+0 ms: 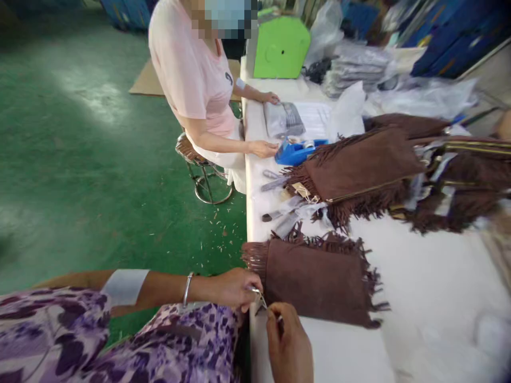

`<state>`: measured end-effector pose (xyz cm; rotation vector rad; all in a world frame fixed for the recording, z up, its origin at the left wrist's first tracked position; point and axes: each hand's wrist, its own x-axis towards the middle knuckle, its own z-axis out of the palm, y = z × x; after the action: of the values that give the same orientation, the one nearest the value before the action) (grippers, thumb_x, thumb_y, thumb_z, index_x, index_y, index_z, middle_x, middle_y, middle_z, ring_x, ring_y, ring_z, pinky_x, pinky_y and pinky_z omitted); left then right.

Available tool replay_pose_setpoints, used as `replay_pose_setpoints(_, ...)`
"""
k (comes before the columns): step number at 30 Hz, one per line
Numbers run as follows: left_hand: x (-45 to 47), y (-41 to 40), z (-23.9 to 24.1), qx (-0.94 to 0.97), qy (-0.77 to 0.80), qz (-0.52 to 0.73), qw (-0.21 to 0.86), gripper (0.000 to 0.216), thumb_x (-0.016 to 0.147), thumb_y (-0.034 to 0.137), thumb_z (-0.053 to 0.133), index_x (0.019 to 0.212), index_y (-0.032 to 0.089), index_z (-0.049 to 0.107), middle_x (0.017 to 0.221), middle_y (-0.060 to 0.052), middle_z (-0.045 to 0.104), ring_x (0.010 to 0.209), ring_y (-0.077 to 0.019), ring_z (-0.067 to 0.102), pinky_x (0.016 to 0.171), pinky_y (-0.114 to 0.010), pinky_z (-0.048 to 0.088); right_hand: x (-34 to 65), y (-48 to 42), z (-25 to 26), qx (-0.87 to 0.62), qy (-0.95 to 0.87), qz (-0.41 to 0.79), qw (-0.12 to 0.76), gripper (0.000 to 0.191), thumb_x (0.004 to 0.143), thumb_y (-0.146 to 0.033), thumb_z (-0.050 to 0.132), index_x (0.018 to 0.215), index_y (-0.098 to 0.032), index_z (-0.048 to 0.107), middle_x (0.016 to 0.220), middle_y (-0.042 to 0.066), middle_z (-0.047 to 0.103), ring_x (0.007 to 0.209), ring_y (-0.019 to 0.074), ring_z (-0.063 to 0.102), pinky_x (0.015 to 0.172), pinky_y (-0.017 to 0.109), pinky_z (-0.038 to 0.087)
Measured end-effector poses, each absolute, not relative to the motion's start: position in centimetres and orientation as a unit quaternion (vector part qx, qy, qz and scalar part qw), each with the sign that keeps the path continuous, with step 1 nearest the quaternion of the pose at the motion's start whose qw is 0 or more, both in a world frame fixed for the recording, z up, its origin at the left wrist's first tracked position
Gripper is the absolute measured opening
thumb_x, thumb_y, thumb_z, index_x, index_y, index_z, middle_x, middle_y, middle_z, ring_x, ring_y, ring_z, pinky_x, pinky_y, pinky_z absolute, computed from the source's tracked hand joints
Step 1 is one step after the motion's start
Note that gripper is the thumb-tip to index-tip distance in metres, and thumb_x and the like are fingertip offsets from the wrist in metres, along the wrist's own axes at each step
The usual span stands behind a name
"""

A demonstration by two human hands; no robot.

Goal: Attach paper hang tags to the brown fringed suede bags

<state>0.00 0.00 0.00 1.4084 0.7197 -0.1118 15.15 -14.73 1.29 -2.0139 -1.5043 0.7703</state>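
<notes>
A brown fringed suede bag [315, 279] lies flat on the white table by its near edge. At its lower left corner, my left hand [235, 287] is closed, with a small shiny metal piece [258, 296] between thumb and fingers. Thumb and fingertips of my right hand [290, 340] pinch the other end of this piece, just below the corner. The two hands are almost touching. The metal piece is too small and partly covered to tell its exact kind.
More brown fringed bags [363, 165] with zips and tags are piled behind. Across the corner a co-worker [195, 80] sits with one hand on a plastic-wrapped package [283, 119] and the other by a blue tape dispenser [299, 151]. A green machine [281, 48] stands further back.
</notes>
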Motion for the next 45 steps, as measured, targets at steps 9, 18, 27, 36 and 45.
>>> replay_pose_setpoints(9, -0.5, -0.5, -0.1, 0.628, 0.33, -0.071, 0.701, 0.023, 0.075, 0.022, 0.055, 0.096, 0.021, 0.063, 0.064, 0.0, 0.064, 0.044, -0.0129, 0.052, 0.039, -0.02, 0.036, 15.0, -13.5, 2.1, -0.751, -0.543, 0.288, 0.24, 0.022, 0.096, -0.036, 0.04, 0.087, -0.024, 0.056, 0.085, 0.0, 0.059, 0.076, 0.0155, 0.059, 0.07, 0.026, 0.04)
replay_pose_setpoints(18, 0.0, -0.2, -0.3, 0.563, 0.346, -0.077, 0.747, 0.016, 0.066, 0.024, 0.063, 0.081, 0.019, 0.062, 0.059, -0.002, 0.06, 0.044, -0.0139, 0.049, 0.04, -0.023, 0.034, 14.4, -13.1, 1.7, -0.753, -0.582, 0.204, 0.23, 0.026, 0.099, -0.035, 0.034, 0.095, -0.024, 0.057, 0.089, 0.001, 0.061, 0.075, 0.0157, 0.061, 0.067, 0.026, 0.042)
replay_pose_setpoints(27, 0.1, 0.4, -0.8, 0.557, 0.342, -0.117, 0.747, 0.011, 0.066, 0.026, 0.059, 0.06, 0.017, 0.057, 0.051, -0.002, 0.052, 0.041, -0.0114, 0.043, 0.037, -0.024, 0.031, 13.0, -13.5, 0.9, -0.75, -0.623, 0.097, 0.199, 0.032, 0.102, -0.033, 0.028, 0.103, -0.022, 0.058, 0.092, 0.004, 0.061, 0.071, 0.0145, 0.063, 0.059, 0.025, 0.044)
replay_pose_setpoints(36, 0.5, 1.1, -0.3, 0.525, 0.32, -0.148, 0.775, 0.02, 0.067, 0.032, 0.064, 0.058, 0.015, 0.058, 0.053, 0.001, 0.055, 0.038, -0.0087, 0.04, 0.034, -0.021, 0.029, 12.2, -14.6, 0.9, -0.764, -0.605, -0.019, 0.224, 0.035, 0.097, -0.034, 0.042, 0.125, -0.016, 0.055, 0.115, 0.014, 0.063, 0.106, 0.0259, 0.059, 0.087, 0.039, 0.048)
replay_pose_setpoints(45, 0.4, 0.8, -0.5, 0.446, 0.332, -0.146, 0.818, 0.025, 0.065, 0.036, 0.072, 0.061, 0.014, 0.061, 0.053, 0.001, 0.054, 0.036, -0.0066, 0.035, 0.032, -0.02, 0.023, 6.8, -17.0, -0.4, -0.838, -0.219, 0.328, 0.377, 0.039, 0.089, -0.056, 0.047, 0.103, -0.024, 0.064, 0.081, 0.001, 0.07, 0.061, 0.0169, 0.061, 0.056, 0.028, 0.047)
